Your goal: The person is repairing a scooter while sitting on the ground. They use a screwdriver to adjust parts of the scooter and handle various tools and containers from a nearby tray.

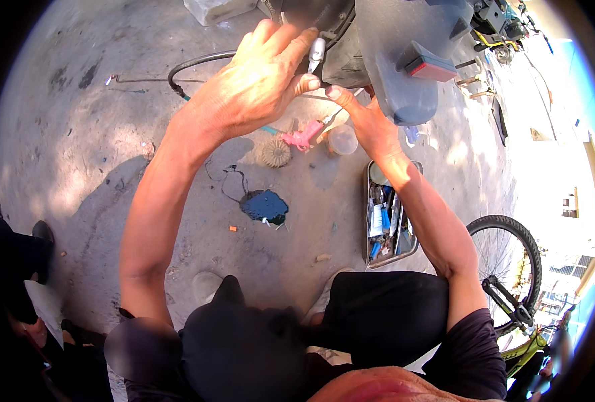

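My left hand [257,80] is raised to the rear of a grey vehicle, its fingertips pinched on a small silvery-white part [317,53] beside the black tyre [317,17]. My right hand [371,124] reaches up under the grey fender [394,80]. Its thumb points at my left thumb, and its fingers are hidden behind the fender. A thin wire runs between the two thumbs; I cannot tell whether either hand grips it. The fender carries a red reflector [426,67].
On the concrete lie a black hose [197,62], a pink tool [303,136], a round brush [274,153], a clear cup [342,139], a dark oil puddle [265,206] and a metal tray [369,228] of small tools. A bicycle wheel [508,258] stands right. Someone's shoe [41,244] is left.
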Available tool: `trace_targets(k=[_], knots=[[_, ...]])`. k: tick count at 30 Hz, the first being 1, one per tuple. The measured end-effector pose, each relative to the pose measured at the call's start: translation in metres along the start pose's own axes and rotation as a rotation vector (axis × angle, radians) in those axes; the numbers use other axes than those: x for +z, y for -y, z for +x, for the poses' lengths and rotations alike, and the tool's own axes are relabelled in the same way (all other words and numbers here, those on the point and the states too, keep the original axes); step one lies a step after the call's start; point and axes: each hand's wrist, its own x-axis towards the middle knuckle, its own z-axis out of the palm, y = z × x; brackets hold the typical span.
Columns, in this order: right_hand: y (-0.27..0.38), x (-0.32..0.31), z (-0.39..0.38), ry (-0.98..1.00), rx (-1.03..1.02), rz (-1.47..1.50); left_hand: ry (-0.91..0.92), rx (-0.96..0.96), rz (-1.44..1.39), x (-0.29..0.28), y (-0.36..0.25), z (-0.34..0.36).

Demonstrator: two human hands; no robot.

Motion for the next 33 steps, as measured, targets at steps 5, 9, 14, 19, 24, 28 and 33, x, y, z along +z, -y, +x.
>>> trace_targets(k=[5, 9, 14, 19, 24, 28, 33], knots=[[0.005, -0.014, 0.003, 0.208, 0.321, -0.164, 0.041, -0.011, 0.098, 0.006, -0.007, -0.001], [-0.003, -0.034, 0.007, 0.169, 0.125, -0.178, 0.042, 0.080, 0.281, 0.006, -0.002, 0.001], [-0.061, -0.084, 0.009, 0.504, 0.314, -0.494, 0.043, 0.123, 0.354, 0.009, 0.008, 0.004], [-0.113, -0.057, -0.021, 0.788, 0.002, -0.621, 0.083, 0.147, 0.354, 0.010, 0.011, 0.005], [-0.152, 0.028, -0.049, 0.819, -0.149, -0.595, 0.071, 0.202, 0.440, -0.003, 0.018, 0.015], [-0.170, 0.073, -0.055, 0.951, -0.146, -0.778, 0.164, 0.005, 0.363, -0.017, 0.011, 0.012], [-0.195, 0.071, -0.059, 0.831, -0.384, -0.790, 0.160, -0.013, 0.598, -0.035, -0.018, 0.027]])
